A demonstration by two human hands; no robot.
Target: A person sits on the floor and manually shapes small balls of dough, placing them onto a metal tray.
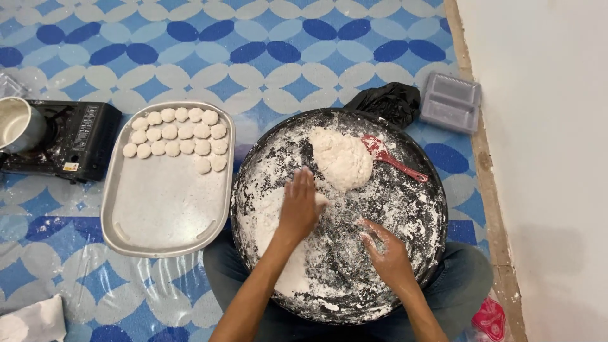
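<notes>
A large round black pan (pixel 418 253), dusted with white flour, rests on my lap. A big lump of white dough (pixel 342 158) lies at its far side, with a red plastic scraper (pixel 392 158) beside it. My left hand (pixel 299 206) lies flat, palm down, on the floury pan just below the dough lump, pressing a small piece of dough (pixel 322 199) that shows at its edge. My right hand (pixel 383 250), dusted with flour, rests on the pan to the right, fingers loosely spread and holding nothing.
A silver oblong tray (pixel 164 215) with several small round dough pieces (pixel 180 139) lies left of the pan. Further left stands a black portable stove (pixel 76 142) with a metal pot (pixel 19 123). A black bag (pixel 389 101) and grey plastic tray (pixel 451 101) sit beyond the pan.
</notes>
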